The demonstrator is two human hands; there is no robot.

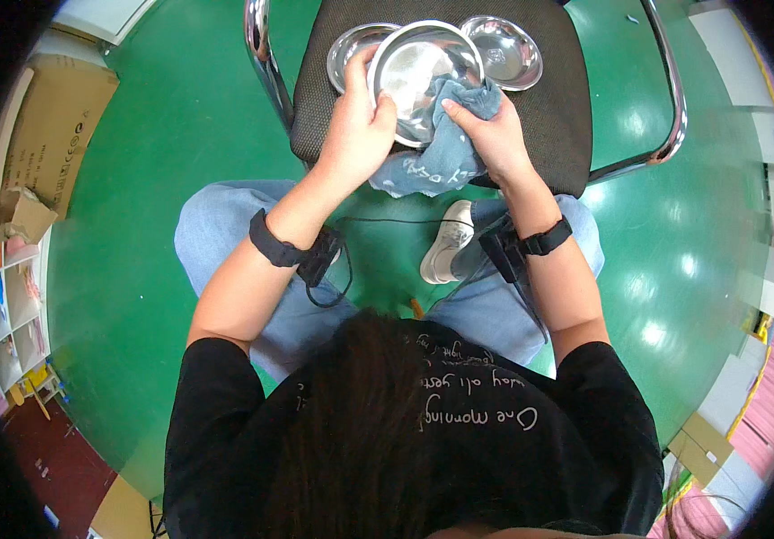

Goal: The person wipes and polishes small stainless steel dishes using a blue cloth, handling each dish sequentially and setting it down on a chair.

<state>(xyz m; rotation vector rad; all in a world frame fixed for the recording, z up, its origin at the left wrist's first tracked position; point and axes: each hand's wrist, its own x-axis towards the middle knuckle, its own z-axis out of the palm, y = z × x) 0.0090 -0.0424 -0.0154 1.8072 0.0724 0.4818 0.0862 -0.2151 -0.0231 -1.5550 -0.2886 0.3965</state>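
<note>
A shiny metal bowl is held up over the chair seat, its hollow turned toward me. My left hand grips its left rim, thumb on the inner side and fingers behind. At the bowl's lower right, my right hand is closed on a blue-grey cloth, thumb pressing it against the bowl's inside. Part of the cloth hangs below the bowl. Two more metal bowls lie on the seat: one at the left, partly hidden behind the held bowl, and another at the right.
The dark chair seat has curved metal armrests at both sides. Black straps with small devices sit on my forearms, and a thin cable runs between. A cardboard box and white shelf stand far left on the green floor.
</note>
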